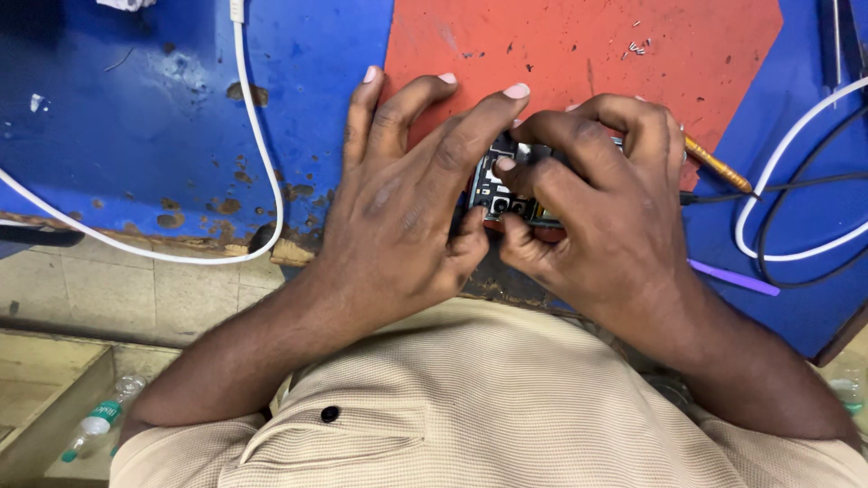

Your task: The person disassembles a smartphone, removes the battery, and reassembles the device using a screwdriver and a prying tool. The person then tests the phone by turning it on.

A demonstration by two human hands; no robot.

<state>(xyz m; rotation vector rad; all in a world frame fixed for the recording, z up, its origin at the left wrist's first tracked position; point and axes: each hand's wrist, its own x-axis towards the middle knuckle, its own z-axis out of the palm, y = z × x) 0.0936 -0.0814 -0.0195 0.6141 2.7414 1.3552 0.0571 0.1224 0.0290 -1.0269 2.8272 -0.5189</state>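
Both hands are down on the bench, working over a small opened phone, its dark insides and camera rings showing between the fingers. The left hand lies spread, fingers fanned forward, forefinger reaching over the phone's top edge and thumb tucked against its near side. The right hand is curled tight over the phone's other end, fingertips pressing down on it and thumb bracing from below. Just beyond the right knuckles pokes a yellow-handled tool, lying on the red mat. A purple pry tool sits by the right wrist. A white cable loops past the left hand across the blue bench.
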